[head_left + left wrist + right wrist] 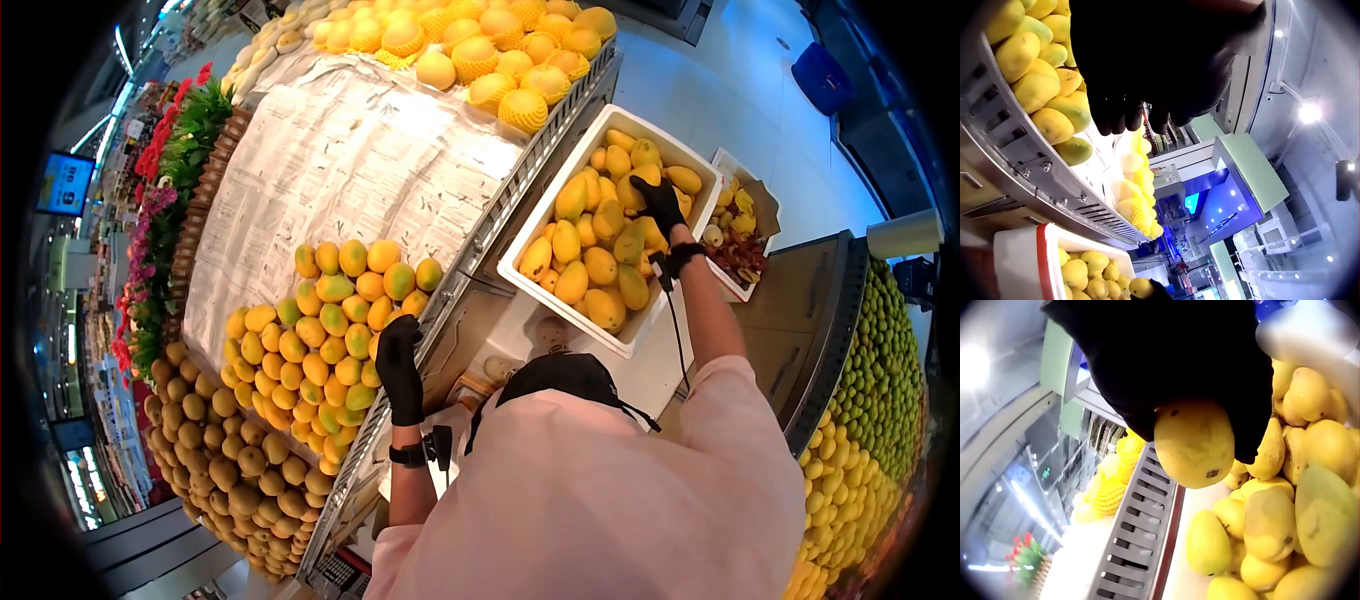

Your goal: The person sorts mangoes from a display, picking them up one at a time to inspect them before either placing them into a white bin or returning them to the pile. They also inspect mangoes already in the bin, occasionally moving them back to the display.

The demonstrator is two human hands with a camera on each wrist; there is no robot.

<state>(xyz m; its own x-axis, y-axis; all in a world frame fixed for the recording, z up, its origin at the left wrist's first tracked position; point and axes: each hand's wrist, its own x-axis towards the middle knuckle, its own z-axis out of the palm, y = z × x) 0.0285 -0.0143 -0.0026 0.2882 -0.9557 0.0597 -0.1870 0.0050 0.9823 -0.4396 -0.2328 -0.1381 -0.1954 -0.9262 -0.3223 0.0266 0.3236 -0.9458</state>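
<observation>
My right hand [662, 205], in a black glove, grips a yellow mango [1194, 450] above the white foam box [622, 112]. Dark spots mark the mango's skin, and the glove covers its upper end. Below and beside it lie many loose mangoes [1269, 525] in the box. My left hand [401, 370], also gloved in black, hangs loosely curled by the metal rail, holding nothing. Next to it, rows of yellow-green mangoes [335, 320] are piled on the paper-lined display [370, 150].
A slotted metal rail [1135, 540] edges the display. Yellow fruit in foam nets [475, 60] sits at its far end, brown round fruit [235, 465] at the near left. Beyond the foam box stands a smaller box [741, 287] of scraps. Green fruit [880, 360] fills a stand at right.
</observation>
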